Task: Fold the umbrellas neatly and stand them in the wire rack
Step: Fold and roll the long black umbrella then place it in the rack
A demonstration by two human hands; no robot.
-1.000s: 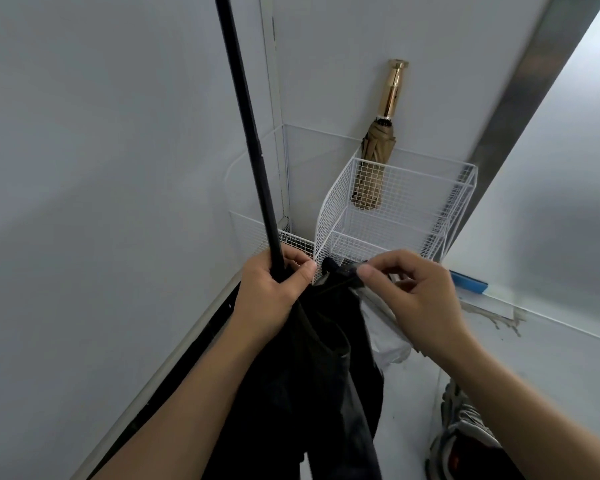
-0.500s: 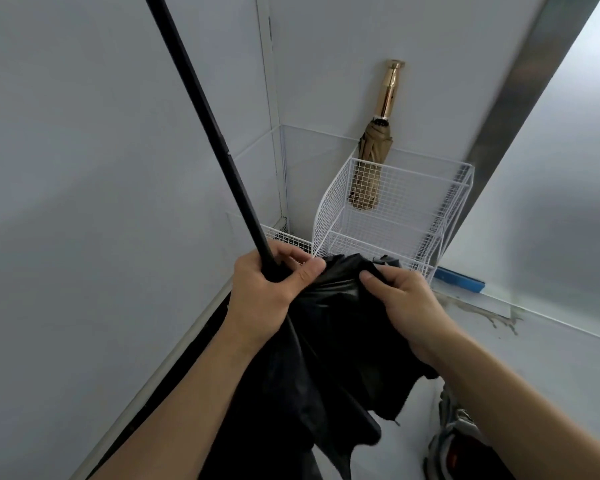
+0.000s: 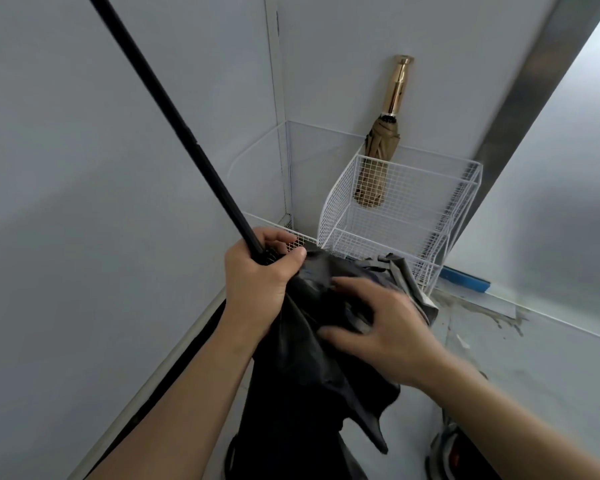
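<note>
A black umbrella (image 3: 312,375) hangs in front of me, its loose canopy drooping down and its long black shaft slanting up to the upper left. My left hand (image 3: 260,285) grips the shaft where it meets the canopy. My right hand (image 3: 378,323) lies on the gathered black fabric with fingers spread. Behind them stands the white wire rack (image 3: 413,209) in the corner. A folded tan umbrella (image 3: 378,157) with a gold handle stands in the rack's back left, leaning on the wall.
White walls close in on the left and behind the rack. A grey metal post (image 3: 520,109) rises at the right of the rack. A blue strip (image 3: 465,278) lies on the stained floor beside it. A shoe (image 3: 447,452) shows at the bottom right.
The shaft has tilted further toward the upper left. My right hand let go of its pinch near the canopy's top and moved down onto the fabric, fingers spread.
</note>
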